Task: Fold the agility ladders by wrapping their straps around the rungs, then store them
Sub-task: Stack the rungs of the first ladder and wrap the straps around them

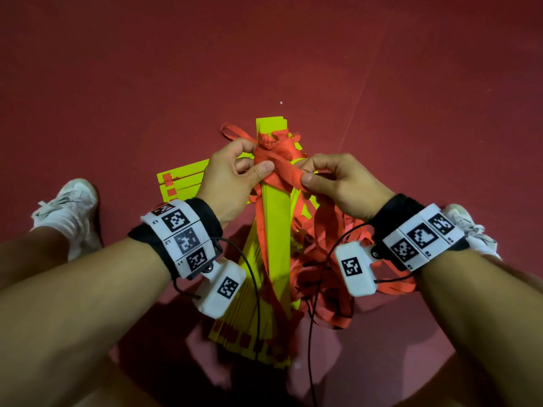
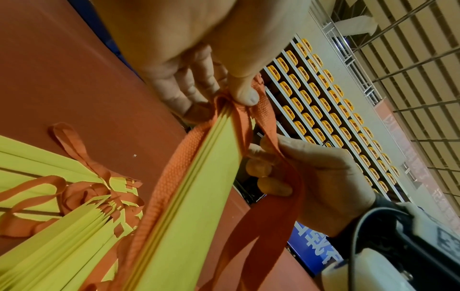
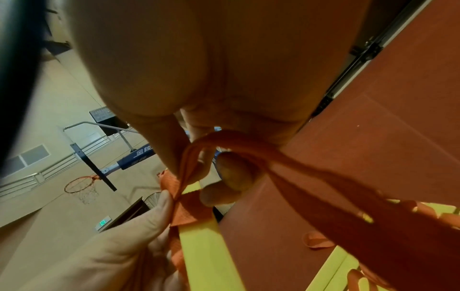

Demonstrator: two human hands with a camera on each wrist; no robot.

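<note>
A stack of yellow rungs (image 1: pixel 276 212) stands tilted over the red floor, bound near its top by turns of orange strap (image 1: pixel 276 155). My left hand (image 1: pixel 254 163) grips the stack at the wrap, its thumb (image 2: pixel 245 94) pressing the strap against the rungs (image 2: pixel 199 167). My right hand (image 1: pixel 307 171) pinches a length of strap (image 3: pixel 298 167) just right of the wrap, and the strap loops over its fingers (image 3: pixel 231 173). Loose strap (image 1: pixel 323 259) hangs in a tangle under the right wrist. The stack's lower end fans out (image 1: pixel 249 333).
More yellow rungs (image 1: pixel 182 180) with tangled strap lie on the floor left of the stack. My white shoes (image 1: pixel 70 212) (image 1: pixel 467 230) flank the work. Black camera cables hang from both wrists. A basketball hoop (image 3: pixel 79 185) and rows of stadium seats (image 2: pixel 323 110) stand far off.
</note>
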